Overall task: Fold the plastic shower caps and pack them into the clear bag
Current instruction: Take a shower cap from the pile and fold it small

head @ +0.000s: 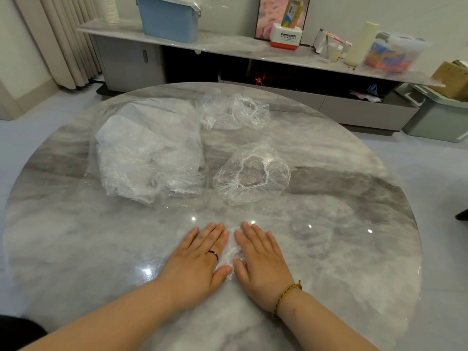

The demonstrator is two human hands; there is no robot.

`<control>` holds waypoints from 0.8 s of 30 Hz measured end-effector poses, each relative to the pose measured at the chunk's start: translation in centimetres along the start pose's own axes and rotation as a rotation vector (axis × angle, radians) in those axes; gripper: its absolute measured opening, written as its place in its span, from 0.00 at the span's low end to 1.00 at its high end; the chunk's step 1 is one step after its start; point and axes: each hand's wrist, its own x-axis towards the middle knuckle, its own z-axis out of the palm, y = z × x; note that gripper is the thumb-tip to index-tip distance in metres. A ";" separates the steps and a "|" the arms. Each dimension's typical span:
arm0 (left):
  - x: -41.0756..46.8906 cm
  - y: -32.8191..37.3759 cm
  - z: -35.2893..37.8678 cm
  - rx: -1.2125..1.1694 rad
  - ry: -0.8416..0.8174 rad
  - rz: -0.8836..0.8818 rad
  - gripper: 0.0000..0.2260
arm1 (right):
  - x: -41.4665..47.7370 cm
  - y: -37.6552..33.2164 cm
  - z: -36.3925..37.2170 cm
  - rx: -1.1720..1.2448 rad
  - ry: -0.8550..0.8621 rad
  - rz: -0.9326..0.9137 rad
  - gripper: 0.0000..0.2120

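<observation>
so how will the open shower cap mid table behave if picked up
The open shower cap is thin, crinkled film, so probably floppy and very light. Puffed up, it would likely collapse when gripped. On the glossy table it may slide.

Marble table (329, 249), long sideboard (228, 45), perhaps a fireplace (258, 77).
</observation>
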 end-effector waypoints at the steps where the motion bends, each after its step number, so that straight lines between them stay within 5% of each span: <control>1: 0.0 0.1 -0.7 -0.038 -0.021 -0.036 0.38 | 0.2 0.4 -0.2 0.055 0.046 -0.040 0.39; 4: 0.2 0.0 -1.5 -0.198 0.101 -0.148 0.51 | 0.4 0.4 -1.5 0.274 0.001 0.037 0.51; 12: 0.8 -0.8 -3.1 -0.245 0.010 -0.228 0.16 | 0.7 0.6 -2.3 0.119 -0.023 0.013 0.39; 14: 0.7 -0.7 -3.5 -0.333 0.027 -0.204 0.06 | 0.5 0.2 -2.6 0.126 -0.058 0.017 0.47; 17: 0.3 -1.0 -4.2 -0.542 0.054 -0.192 0.13 | 0.5 -0.4 -2.8 0.401 -0.042 0.001 0.52; 24: -0.6 -2.5 -7.4 -0.838 0.051 -0.137 0.12 | 0.9 -0.9 -3.8 0.868 -0.164 0.093 0.08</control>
